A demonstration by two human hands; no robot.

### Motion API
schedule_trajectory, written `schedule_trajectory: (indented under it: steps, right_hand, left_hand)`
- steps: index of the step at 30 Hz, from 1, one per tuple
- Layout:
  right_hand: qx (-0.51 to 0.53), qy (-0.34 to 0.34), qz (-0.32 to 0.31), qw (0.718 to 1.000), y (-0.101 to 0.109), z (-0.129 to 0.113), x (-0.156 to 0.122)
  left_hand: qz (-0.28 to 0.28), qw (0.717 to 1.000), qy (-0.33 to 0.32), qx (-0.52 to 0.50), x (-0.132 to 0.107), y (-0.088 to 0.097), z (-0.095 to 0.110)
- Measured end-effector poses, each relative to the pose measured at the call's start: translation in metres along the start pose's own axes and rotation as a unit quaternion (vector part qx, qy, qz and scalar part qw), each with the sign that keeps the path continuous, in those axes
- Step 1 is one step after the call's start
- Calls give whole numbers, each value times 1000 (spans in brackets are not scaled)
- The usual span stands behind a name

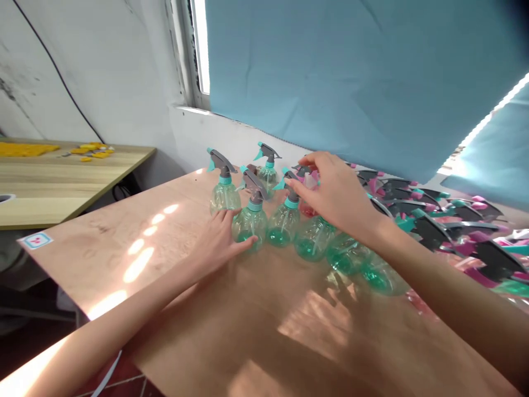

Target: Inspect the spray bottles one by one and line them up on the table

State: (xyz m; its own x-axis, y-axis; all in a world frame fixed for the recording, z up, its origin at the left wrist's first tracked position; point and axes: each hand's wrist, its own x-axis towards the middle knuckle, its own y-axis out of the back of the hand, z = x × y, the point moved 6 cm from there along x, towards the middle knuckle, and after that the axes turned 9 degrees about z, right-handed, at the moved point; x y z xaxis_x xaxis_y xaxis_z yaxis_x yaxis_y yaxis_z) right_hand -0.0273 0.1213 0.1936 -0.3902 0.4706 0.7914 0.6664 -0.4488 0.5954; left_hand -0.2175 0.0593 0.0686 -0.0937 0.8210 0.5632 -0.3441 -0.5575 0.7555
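My left hand (219, 240) is closed around the lower body of a clear spray bottle (249, 220) with a grey and turquoise trigger head. Its thumb lies across the front and the fingers reach behind. My right hand (330, 190) hovers with bent, parted fingers at the head of the neighbouring spray bottle (283, 223). The thumb tip appears close to that trigger head; whether they touch, I cannot tell. Green-tinted liquid or colour shows low in these bottles. More spray bottles (313, 240) run to the right, partly covered by my right hand and forearm.
Two turquoise-headed bottles stand behind, one at the left (224, 193) and one farther back (268, 175). Many pink- and turquoise-trimmed spray bottles (446, 220) crowd the right of the wooden table (182, 331). A second table (61, 187) with yellow pieces (93, 148) is at the left. Blue sheeting (351, 71) hangs behind.
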Motion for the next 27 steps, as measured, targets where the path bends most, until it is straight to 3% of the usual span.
schedule_trajectory:
  steps: [5,9,17,27]
  right_hand:
    - [-137,11,-60,989,-33,4,8]
    - [-179,-2,-110,978,-48,6,10]
    - [-124,-45,-172,976,-51,17,11]
    - [-32,-38,-186,981,-48,20,7]
  left_hand:
    - [18,999,-14,45,13,-2,-4]
    - [19,997,-21,67,21,-3,-7]
    - [20,995,-35,96,32,-5,-9]
    - [19,990,-54,131,46,-9,-6]
